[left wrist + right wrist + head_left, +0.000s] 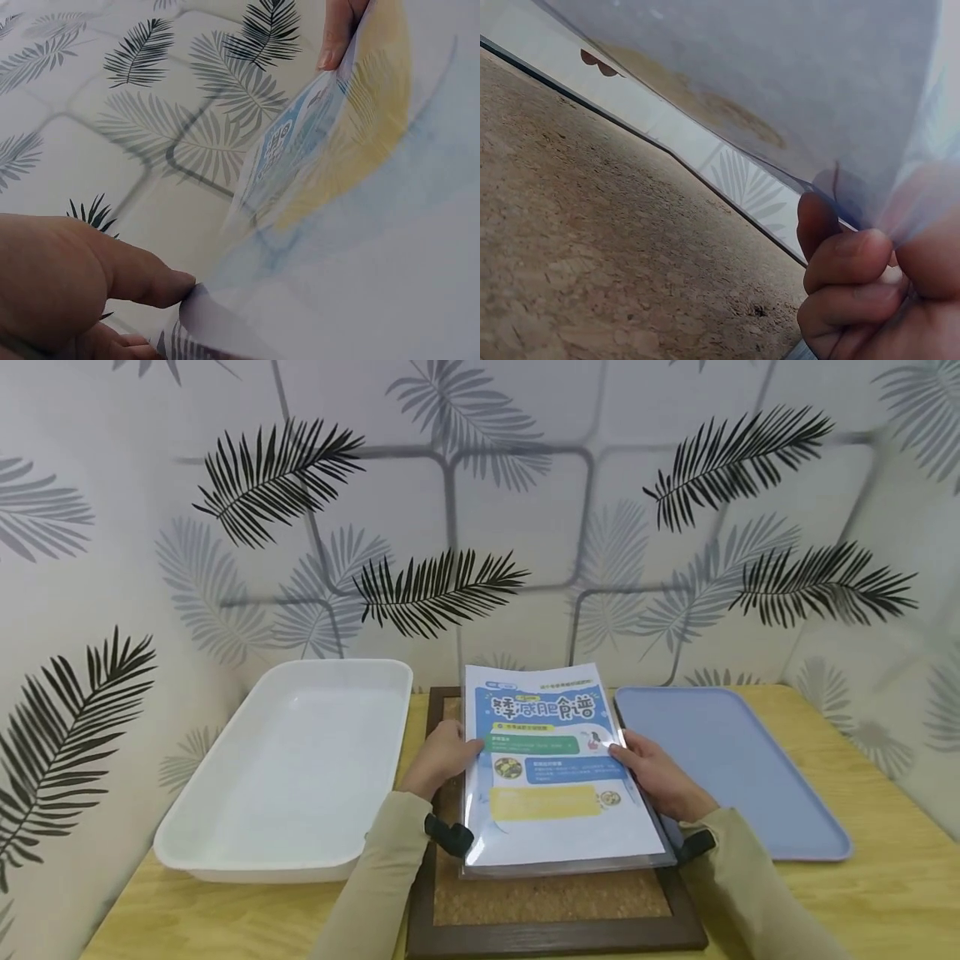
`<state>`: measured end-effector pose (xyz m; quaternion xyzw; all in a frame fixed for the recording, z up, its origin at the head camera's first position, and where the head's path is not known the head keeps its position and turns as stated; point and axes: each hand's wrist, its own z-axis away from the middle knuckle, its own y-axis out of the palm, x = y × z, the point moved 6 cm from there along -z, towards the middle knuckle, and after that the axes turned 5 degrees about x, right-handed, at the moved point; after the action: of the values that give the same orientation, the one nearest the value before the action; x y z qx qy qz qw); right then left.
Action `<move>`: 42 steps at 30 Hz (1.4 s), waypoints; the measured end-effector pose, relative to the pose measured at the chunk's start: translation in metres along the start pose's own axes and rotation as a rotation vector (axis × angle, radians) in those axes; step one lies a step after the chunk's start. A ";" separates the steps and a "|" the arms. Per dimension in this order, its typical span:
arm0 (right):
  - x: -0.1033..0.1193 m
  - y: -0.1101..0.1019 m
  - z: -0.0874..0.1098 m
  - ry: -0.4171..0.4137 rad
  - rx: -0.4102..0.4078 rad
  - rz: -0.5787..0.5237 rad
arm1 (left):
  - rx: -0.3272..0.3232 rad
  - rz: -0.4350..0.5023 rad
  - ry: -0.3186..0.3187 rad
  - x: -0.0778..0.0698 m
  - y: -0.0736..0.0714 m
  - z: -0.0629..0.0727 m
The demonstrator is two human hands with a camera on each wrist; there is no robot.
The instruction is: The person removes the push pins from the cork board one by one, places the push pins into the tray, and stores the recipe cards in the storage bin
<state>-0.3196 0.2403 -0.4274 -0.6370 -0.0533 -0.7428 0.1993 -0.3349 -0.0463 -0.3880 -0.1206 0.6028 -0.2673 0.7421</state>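
Both hands hold a sheet in a clear plastic sleeve (555,843), printed in blue, green and yellow, above a brown-framed cork board (480,902). My left hand (442,753) pinches its left edge, and my right hand (663,777) pinches the right edge. In the left wrist view, the left thumb (150,277) lies against the glossy sheet. The right fingers (847,277) curl behind the sleeve in the right wrist view, with the bare cork surface (615,225) beyond. Much of the board is hidden under the sheet.
To the left on the wooden table (900,860) stands a deep white tray (285,760). A shallow light-blue tray (735,752) lies at the right, partly behind my right hand. A wall with a leaf pattern (517,510) rises behind everything.
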 end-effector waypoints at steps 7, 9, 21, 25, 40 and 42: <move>-0.003 0.000 -0.001 0.026 -0.025 -0.010 | 0.055 0.032 -0.009 -0.002 0.004 0.004; -0.003 0.000 -0.001 0.032 -0.030 -0.011 | 0.051 0.047 0.005 -0.003 0.003 0.004; 0.003 -0.002 -0.002 0.031 -0.065 -0.016 | -0.007 0.118 0.102 -0.009 -0.004 0.001; 0.005 0.000 -0.003 0.022 -0.057 -0.031 | -0.046 0.084 0.092 -0.014 -0.012 0.002; 0.022 0.021 -0.015 -0.049 -0.088 0.048 | -0.108 -0.164 0.067 -0.015 -0.050 0.015; 0.022 0.024 -0.017 -0.053 -0.081 0.054 | -0.095 -0.167 0.072 -0.013 -0.055 0.017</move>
<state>-0.3291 0.2076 -0.4129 -0.6653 -0.0115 -0.7214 0.1919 -0.3343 -0.0872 -0.3461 -0.1960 0.6288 -0.3033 0.6886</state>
